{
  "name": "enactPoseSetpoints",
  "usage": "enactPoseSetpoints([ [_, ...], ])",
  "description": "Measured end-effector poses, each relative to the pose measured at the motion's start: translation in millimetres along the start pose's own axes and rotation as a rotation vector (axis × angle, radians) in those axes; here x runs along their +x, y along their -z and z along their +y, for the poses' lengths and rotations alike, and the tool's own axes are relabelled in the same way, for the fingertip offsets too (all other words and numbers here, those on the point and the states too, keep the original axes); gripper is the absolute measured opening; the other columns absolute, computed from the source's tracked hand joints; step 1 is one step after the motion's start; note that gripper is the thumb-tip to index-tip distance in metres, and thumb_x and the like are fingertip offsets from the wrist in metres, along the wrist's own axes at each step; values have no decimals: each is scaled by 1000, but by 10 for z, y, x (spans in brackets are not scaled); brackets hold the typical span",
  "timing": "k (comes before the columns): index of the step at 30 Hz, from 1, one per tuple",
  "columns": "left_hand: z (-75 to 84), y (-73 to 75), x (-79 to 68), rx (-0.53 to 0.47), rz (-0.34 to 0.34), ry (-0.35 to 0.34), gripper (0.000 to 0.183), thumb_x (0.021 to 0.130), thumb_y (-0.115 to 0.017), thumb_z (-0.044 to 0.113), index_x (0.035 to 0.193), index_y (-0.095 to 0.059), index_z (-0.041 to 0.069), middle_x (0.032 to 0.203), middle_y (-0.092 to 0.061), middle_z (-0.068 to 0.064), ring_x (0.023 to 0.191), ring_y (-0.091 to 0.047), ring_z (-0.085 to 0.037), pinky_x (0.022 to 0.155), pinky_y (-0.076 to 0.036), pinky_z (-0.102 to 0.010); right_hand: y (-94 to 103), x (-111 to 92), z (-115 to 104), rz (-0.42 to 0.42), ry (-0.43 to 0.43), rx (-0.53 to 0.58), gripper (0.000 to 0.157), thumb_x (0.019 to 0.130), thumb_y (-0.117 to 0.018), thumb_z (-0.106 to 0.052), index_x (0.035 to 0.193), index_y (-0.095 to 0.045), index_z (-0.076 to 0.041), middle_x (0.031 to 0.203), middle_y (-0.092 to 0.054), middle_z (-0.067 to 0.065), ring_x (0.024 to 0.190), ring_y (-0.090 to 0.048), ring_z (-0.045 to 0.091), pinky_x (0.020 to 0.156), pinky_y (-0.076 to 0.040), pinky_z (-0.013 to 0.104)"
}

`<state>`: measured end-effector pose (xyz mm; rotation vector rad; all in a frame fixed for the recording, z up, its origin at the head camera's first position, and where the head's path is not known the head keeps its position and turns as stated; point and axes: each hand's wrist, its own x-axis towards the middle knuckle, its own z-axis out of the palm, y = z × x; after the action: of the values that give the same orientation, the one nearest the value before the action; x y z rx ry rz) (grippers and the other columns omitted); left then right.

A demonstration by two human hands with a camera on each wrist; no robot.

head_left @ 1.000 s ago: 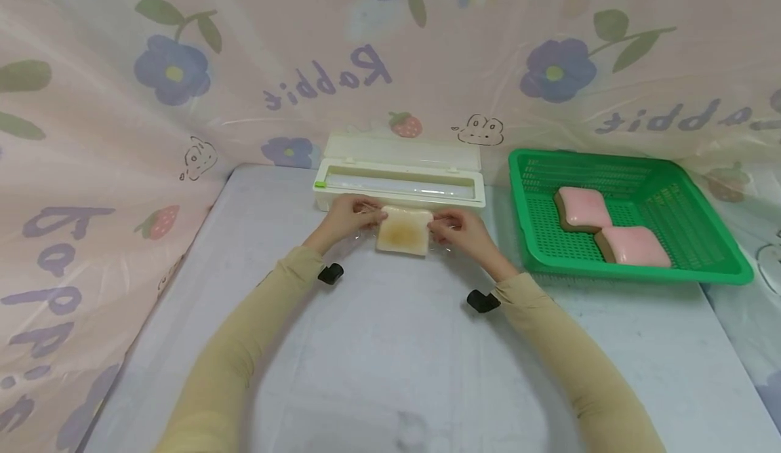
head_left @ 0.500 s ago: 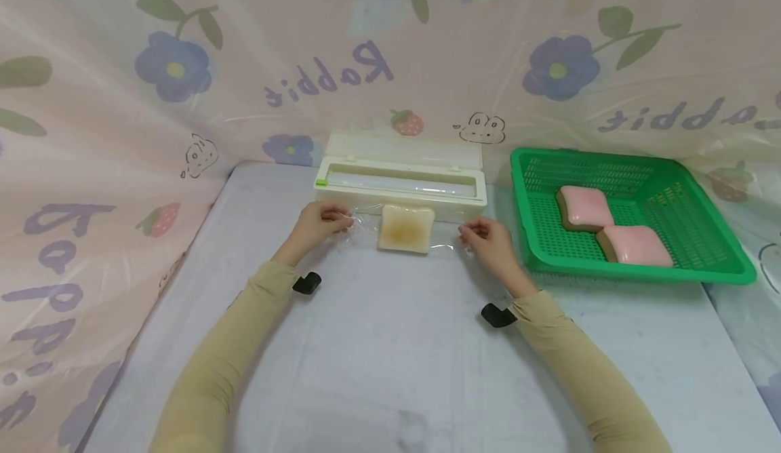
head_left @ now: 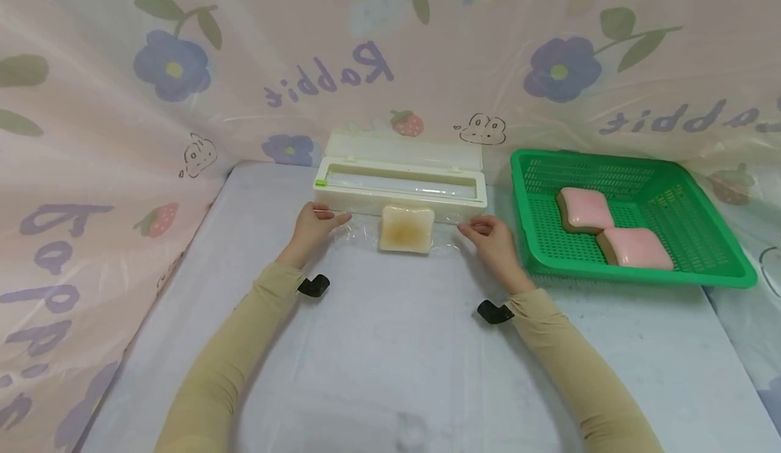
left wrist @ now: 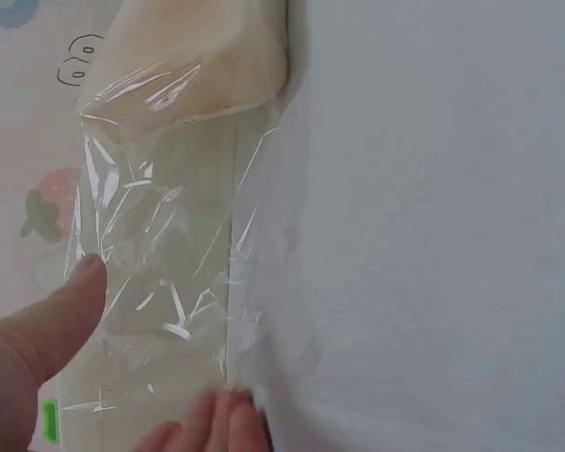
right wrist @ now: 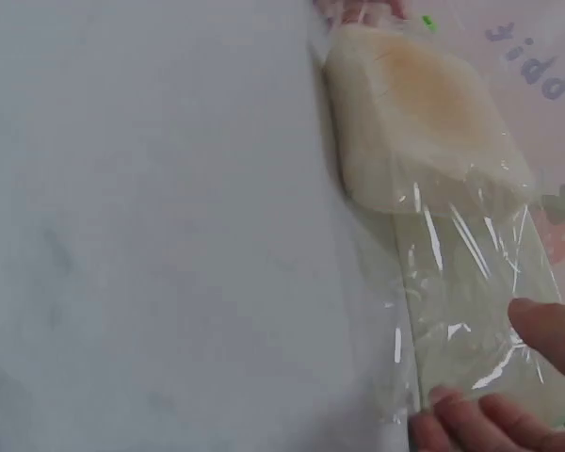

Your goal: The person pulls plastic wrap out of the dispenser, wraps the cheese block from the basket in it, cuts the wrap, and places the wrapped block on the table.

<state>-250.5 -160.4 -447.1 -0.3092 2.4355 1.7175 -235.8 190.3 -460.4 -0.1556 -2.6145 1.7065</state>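
Observation:
A slice of toast (head_left: pixel 406 229), white with a browned middle, lies in clear plastic film on the table. The film (left wrist: pixel 160 245) spreads out crinkled from the left side of the slice, and film (right wrist: pixel 471 282) also extends from its right side. Over the left end of the film is my left hand (head_left: pixel 312 230), thumb spread away from the fingers. My right hand (head_left: pixel 491 239) is at the right end, fingers bent loosely and thumb (right wrist: pixel 546 330) apart from them in the right wrist view.
Right behind the toast stands a white film dispenser box (head_left: pixel 399 199), its lid (head_left: pixel 403 149) raised. At the right, a green basket (head_left: pixel 634 275) holds two pink-topped slices (head_left: pixel 584 209). A patterned curtain (head_left: pixel 244 46) hangs along the back and left.
Both hands have moved outward from the toast's sides along the film. In the last half second the left thumb and fingers have spread apart. The toast has barely moved.

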Motion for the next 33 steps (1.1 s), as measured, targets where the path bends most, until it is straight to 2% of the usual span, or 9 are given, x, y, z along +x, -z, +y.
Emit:
enactPoseSetpoints([
  [3, -9, 3, 0, -94, -63, 24, 66, 87, -73, 27, 134, -41, -5, 119, -58, -18, 97, -57, -22, 87, -48, -32, -11, 23, 18, -62, -31, 110, 39, 90, -69, -19, 116, -56, 8, 96, -69, 15, 85, -64, 15, 68, -50, 22],
  [7, -20, -7, 24, -220, -133, 44, 41, 89, -71, 18, 118, -55, -6, 98, -64, -9, 82, -59, -11, 79, -51, -25, -26, 40, 20, -101, -45, 248, 34, 92, -66, -16, 112, -57, 10, 86, -69, 4, 78, -65, 10, 70, -53, 23],
  [10, -37, 1, 42, -355, -179, 79, 26, 90, -68, 11, 108, -58, -6, 91, -63, -6, 82, -63, -12, 81, -55, -26, -38, 32, -1, -99, -61, 290, 27, 94, -64, -17, 103, -59, 8, 77, -67, -3, 74, -65, 7, 68, -53, 21],
  [13, -60, 40, 63, -453, -206, 128, 20, 91, -66, 8, 106, -59, -3, 91, -63, -5, 82, -64, -13, 78, -56, -25, -43, 13, -38, -98, -72, 300, 21, 95, -62, -17, 96, -59, 3, 72, -65, -6, 69, -64, 5, 66, -52, 20],
  [17, -95, 101, 95, -507, -208, 170, 19, 91, -66, 8, 107, -61, -2, 89, -64, -6, 78, -66, -11, 70, -55, -19, -45, 6, -64, -122, -71, 316, 15, 96, -60, -15, 93, -60, 0, 72, -67, -5, 68, -65, 6, 66, -53, 21],
  [20, -116, 119, 113, -532, -210, 184, 20, 90, -66, 7, 107, -61, -2, 90, -65, -6, 76, -67, -10, 70, -55, -18, -51, 28, -48, -140, -79, 318, 15, 96, -61, -15, 94, -61, 0, 72, -67, -4, 67, -64, 6, 63, -52, 22],
  [26, -171, 100, 115, -501, -194, 193, 20, 89, -70, 11, 106, -62, 3, 92, -64, -3, 72, -61, -7, 63, -53, -15, -11, 48, 44, -218, -113, 329, 33, 96, -61, -20, 109, -58, 10, 78, -68, -3, 74, -65, 8, 69, -54, 23],
  [30, -221, 131, 116, -561, -183, 168, 19, 88, -68, 5, 106, -63, 1, 92, -65, -5, 75, -63, -10, 68, -56, -19, 58, -25, 81, -250, -94, 319, 34, 98, -56, -15, 113, -54, 16, 87, -69, 4, 80, -67, 12, 74, -56, 25],
  [33, -243, 196, 106, -590, -191, 156, 21, 88, -66, -2, 108, -60, -3, 95, -65, -8, 80, -67, -14, 76, -56, -24, 119, -112, 72, -272, -69, 205, 30, 98, -52, -12, 107, -56, 17, 88, -69, 11, 79, -67, 15, 72, -56, 26],
])
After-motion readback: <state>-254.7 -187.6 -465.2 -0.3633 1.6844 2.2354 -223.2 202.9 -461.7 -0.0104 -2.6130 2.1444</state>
